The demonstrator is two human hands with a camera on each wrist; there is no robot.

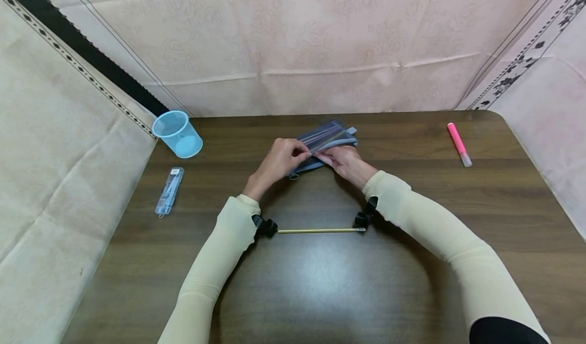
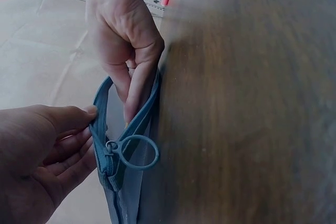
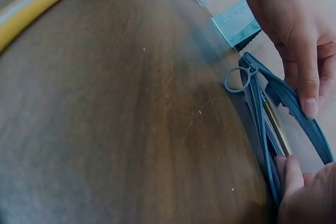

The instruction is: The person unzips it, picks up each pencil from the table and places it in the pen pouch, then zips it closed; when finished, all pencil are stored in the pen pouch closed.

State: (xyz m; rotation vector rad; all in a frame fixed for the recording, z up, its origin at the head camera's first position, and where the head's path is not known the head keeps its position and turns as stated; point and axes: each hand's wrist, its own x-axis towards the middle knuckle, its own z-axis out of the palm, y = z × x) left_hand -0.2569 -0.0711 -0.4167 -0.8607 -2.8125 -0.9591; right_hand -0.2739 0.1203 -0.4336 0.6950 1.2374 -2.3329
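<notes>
A blue zip pouch (image 1: 338,141) with a see-through side lies toward the back of the table, its zipper open. My left hand (image 1: 289,158) pinches one zippered edge of its mouth between thumb and fingers. Inside the mouth are the fingertips of my right hand (image 1: 345,161), which come together on a thin gold-coloured stick (image 3: 278,127), most of it hidden in the pouch. A round ring pull (image 2: 139,152) hangs from the zipper slider at one end.
Between my wrists lies another thin gold-coloured stick (image 1: 316,230). To the left stand a light blue mesh cup (image 1: 176,133) and, nearer me, a flat clear-blue case (image 1: 169,192). A pink marker (image 1: 459,144) lies at the back right. Patterned cloth (image 1: 320,44) hangs behind the table.
</notes>
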